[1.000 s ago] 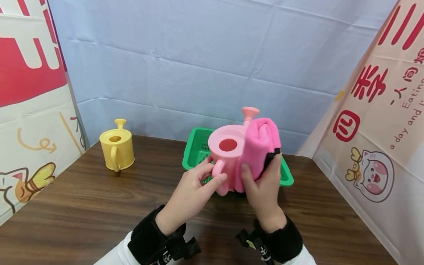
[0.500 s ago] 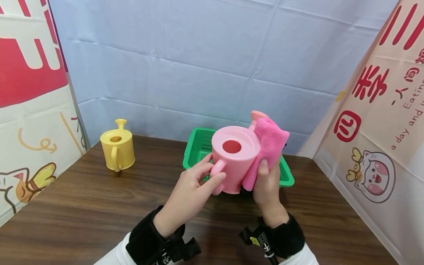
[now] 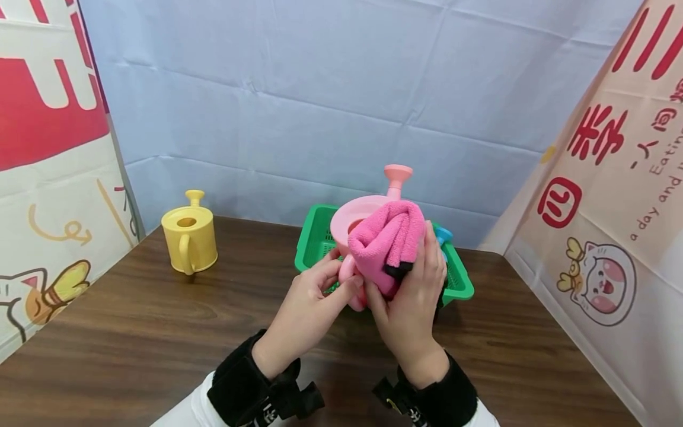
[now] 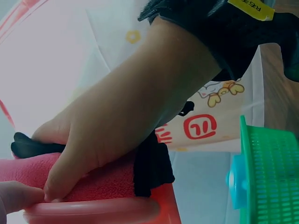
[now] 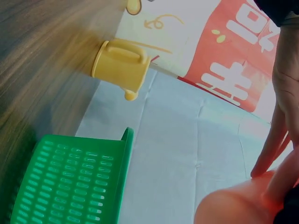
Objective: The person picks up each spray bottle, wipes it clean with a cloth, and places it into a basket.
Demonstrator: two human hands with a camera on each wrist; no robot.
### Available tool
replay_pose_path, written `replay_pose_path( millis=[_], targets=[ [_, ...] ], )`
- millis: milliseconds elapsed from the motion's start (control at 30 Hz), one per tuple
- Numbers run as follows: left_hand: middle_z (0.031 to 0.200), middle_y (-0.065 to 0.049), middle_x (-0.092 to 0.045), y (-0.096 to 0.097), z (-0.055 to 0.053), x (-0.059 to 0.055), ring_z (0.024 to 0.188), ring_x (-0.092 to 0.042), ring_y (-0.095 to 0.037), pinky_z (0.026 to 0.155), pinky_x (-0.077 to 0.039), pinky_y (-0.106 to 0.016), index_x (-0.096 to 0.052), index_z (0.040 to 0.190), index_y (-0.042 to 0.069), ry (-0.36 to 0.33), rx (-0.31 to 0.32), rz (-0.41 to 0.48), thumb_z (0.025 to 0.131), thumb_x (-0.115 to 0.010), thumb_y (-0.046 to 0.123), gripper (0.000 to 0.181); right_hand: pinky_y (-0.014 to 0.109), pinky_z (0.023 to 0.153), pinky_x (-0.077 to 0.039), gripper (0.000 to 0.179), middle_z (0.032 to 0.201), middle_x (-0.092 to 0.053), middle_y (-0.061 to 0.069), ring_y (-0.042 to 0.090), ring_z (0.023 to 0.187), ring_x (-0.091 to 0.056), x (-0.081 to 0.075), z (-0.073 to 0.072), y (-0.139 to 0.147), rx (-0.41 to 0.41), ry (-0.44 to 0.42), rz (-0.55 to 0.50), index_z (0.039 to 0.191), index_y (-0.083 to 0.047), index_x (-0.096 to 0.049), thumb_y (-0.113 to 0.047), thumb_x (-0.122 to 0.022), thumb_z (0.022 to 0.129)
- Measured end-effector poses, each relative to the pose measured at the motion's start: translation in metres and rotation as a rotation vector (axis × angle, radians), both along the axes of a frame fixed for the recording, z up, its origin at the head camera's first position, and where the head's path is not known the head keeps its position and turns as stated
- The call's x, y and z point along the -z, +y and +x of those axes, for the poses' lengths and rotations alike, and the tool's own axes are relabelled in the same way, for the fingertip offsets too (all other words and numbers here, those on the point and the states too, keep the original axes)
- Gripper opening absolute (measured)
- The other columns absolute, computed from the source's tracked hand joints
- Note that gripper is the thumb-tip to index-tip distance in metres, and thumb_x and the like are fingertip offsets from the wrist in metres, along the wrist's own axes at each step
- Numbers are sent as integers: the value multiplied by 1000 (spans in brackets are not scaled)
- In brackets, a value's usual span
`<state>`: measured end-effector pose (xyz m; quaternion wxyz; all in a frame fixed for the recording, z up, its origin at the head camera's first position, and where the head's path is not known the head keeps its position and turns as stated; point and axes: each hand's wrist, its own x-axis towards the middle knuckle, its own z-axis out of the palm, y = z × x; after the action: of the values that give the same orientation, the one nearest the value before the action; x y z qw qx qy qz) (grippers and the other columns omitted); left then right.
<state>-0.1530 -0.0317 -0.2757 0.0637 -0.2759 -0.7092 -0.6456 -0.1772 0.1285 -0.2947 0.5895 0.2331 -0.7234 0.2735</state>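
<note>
A pink watering can point(image 3: 347, 214) is held up in front of the green basket, its spout upward at the back. My left hand point(image 3: 306, 311) pinches its handle between thumb and fingers. My right hand point(image 3: 413, 314) grips a folded pink cloth point(image 3: 381, 240) with black edging, pressed against the can's near right side and covering part of its top and opening. In the left wrist view, the right hand point(image 4: 110, 116) curls over the cloth point(image 4: 100, 182). The right wrist view catches only part of the can point(image 5: 229, 207), with fingers of the left hand touching it.
The green plastic basket point(image 3: 315, 237) stands behind the hands, with a light-blue item point(image 3: 443, 234) at its right side. A yellow watering can point(image 3: 189, 243) stands upright on the wooden table point(image 3: 107, 332) at left. Printed and pale-blue cloth walls enclose the table's back and sides.
My right hand has brought the cloth from the can's right side round to its near face. The can tipped rightward, then came back, its spout higher now. The left hand keeps the handle.
</note>
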Motion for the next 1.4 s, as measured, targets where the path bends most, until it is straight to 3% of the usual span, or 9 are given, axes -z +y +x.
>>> replay_pose_path(
  millis=[267,400,567,633,700,833,933,1167,1400],
  targets=[
    [125,3,-57,1,2,3,138,-18,-11,98,-41,-37,-65,84,8,-17,15,2,93,-59,25,21,51,100,-28,81,138,-38,21,36,125,-36,-2,-1,3,-79,23,-46,135,7,-30,-45,-64,84],
    [110,2,-64,3,2,4,137,-18,-10,99,-40,-37,-65,81,7,-13,20,1,93,-59,26,23,51,100,-28,78,139,-37,19,36,125,-35,1,-1,2,-36,62,-20,137,4,-30,-45,-62,86],
    [87,-2,-65,3,2,6,107,-55,-14,87,-48,-37,-64,98,14,-22,57,17,94,-56,28,16,56,100,-26,64,140,-38,16,37,124,-36,4,-1,0,29,191,80,136,-1,-36,-39,-58,90],
    [85,-4,-64,3,2,6,89,-60,-15,80,-50,-37,-62,106,17,-25,75,26,95,-56,28,17,56,100,-26,61,139,-39,16,37,124,-36,3,-1,0,27,215,95,135,-1,-38,-37,-59,90],
    [85,-4,-64,3,2,6,96,-59,-13,83,-50,-36,-63,103,16,-25,71,20,94,-56,29,17,55,99,-27,62,139,-39,16,38,124,-37,2,-1,1,16,210,89,134,0,-38,-37,-60,89],
    [116,1,-60,3,1,5,129,-35,-9,94,-45,-36,-67,92,12,-29,41,2,93,-58,28,18,51,100,-31,70,138,-40,18,38,121,-39,-1,-1,5,11,151,40,134,1,-36,-43,-62,86],
    [135,3,-48,3,0,4,136,-23,-9,96,-42,-35,-68,92,10,-43,30,6,92,-60,25,17,47,100,-34,77,135,-42,20,37,120,-42,-5,-4,11,-35,78,-17,133,4,-35,-46,-64,83],
    [128,0,-55,4,-1,1,135,-24,-9,93,-45,-33,-68,95,9,-74,37,-5,92,-60,23,16,28,91,-41,66,120,-50,17,24,108,-50,-5,-10,30,-244,-131,-191,133,2,-35,-33,-60,83],
    [117,-1,-62,0,0,-3,136,-24,-12,93,-45,-37,-67,91,9,-48,25,-27,91,-60,19,13,26,89,-44,50,118,-48,9,21,100,-53,-4,-16,44,-521,-319,-300,136,-5,-32,-8,-42,88]
  ],
)
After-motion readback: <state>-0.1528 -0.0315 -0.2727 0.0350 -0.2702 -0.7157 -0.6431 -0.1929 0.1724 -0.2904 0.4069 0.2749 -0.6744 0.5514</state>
